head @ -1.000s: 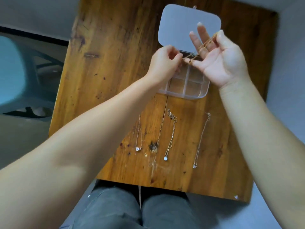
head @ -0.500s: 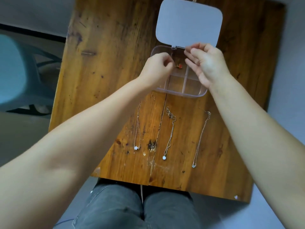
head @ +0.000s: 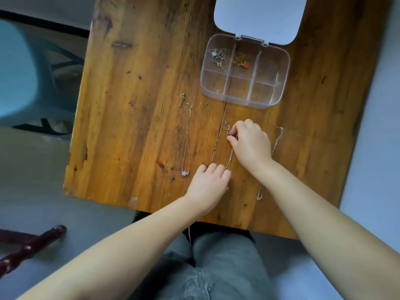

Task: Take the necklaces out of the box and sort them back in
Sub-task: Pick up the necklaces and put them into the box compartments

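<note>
A clear plastic box (head: 283,68) with six compartments stands open on the wooden table (head: 140,105), its white lid (head: 259,16) laid back. Its far-left compartment holds a silver necklace (head: 219,58); the far-middle one holds a gold necklace with a red pendant (head: 240,61). Three necklaces lie stretched out on the table nearer me. My right hand (head: 251,144) pinches the clasp end of the middle necklace (head: 229,156). My left hand (head: 208,187) rests over that necklace's pendant end, fingers curled down. The left necklace (head: 187,139) and the right necklace (head: 276,144) lie untouched.
A pale teal chair (head: 23,72) stands left of the table. A dark red wooden leg (head: 32,245) lies on the floor at lower left. My grey-trousered knees (head: 216,267) are at the table's near edge. A white wall runs along the right.
Both hands left the box and came down to the middle necklace on the table. The gold necklace with the red pendant now lies in the far-middle compartment.
</note>
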A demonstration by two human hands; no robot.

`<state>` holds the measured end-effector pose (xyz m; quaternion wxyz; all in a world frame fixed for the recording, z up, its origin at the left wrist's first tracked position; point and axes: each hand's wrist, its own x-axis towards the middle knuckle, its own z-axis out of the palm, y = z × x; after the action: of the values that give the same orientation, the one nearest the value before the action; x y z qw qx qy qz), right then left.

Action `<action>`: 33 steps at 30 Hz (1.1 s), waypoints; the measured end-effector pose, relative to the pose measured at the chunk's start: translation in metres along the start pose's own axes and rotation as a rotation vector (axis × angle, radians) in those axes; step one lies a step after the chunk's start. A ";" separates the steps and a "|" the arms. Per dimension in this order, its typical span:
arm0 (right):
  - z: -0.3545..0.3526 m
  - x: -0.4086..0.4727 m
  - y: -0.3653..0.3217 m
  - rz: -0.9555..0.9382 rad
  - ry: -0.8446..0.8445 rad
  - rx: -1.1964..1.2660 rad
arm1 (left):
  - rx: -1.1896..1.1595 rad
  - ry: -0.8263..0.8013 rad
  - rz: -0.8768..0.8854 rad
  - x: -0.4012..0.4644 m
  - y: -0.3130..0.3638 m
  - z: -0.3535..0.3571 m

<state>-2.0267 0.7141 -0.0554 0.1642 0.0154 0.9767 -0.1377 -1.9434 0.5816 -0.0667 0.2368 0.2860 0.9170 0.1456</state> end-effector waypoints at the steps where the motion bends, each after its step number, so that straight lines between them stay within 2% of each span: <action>1: 0.002 -0.001 -0.001 -0.021 0.000 -0.024 | 0.021 -0.002 0.029 0.002 -0.002 0.000; 4: 0.002 -0.001 0.000 -0.025 -0.042 -0.007 | 0.030 -0.006 0.109 0.002 -0.009 -0.003; 6: -0.006 0.000 0.002 0.054 -0.115 0.208 | 0.028 0.024 0.121 0.001 -0.014 -0.003; 8: -0.022 0.001 0.005 0.166 -0.192 0.568 | -0.046 0.076 0.054 0.000 -0.020 -0.004; 10: -0.046 0.001 0.005 0.241 -0.302 1.020 | -0.279 0.135 -0.091 0.002 -0.023 -0.010; 12: -0.071 0.003 0.003 0.219 -0.453 1.412 | -0.599 0.211 -0.221 0.011 -0.024 -0.026; 15: -0.099 0.010 -0.003 0.133 -0.582 1.711 | -0.865 0.126 -0.208 0.037 -0.020 -0.063; 17: -0.116 0.019 -0.010 0.120 -0.527 1.806 | -0.912 0.096 -0.132 0.050 -0.016 -0.086; 21: -0.148 0.044 -0.012 0.165 -0.279 2.048 | -0.993 0.242 -0.154 0.065 -0.029 -0.111; 24: -0.159 0.060 -0.013 0.213 -0.106 2.095 | -1.111 0.381 -0.352 0.078 -0.051 -0.125; 26: -0.158 0.069 -0.018 0.244 -0.060 2.040 | -1.209 0.449 -0.506 0.090 -0.064 -0.134; 29: -0.144 0.079 -0.030 0.266 -0.059 1.843 | -1.308 0.488 -0.635 0.109 -0.074 -0.147; 33: -0.110 0.088 -0.047 0.327 -0.102 1.558 | -1.271 0.424 -0.682 0.114 -0.072 -0.150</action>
<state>-2.1485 0.6978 0.0278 0.1687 0.2624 0.5762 -0.7554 -2.1370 0.5725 -0.0087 0.2067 -0.2400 0.7199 0.6177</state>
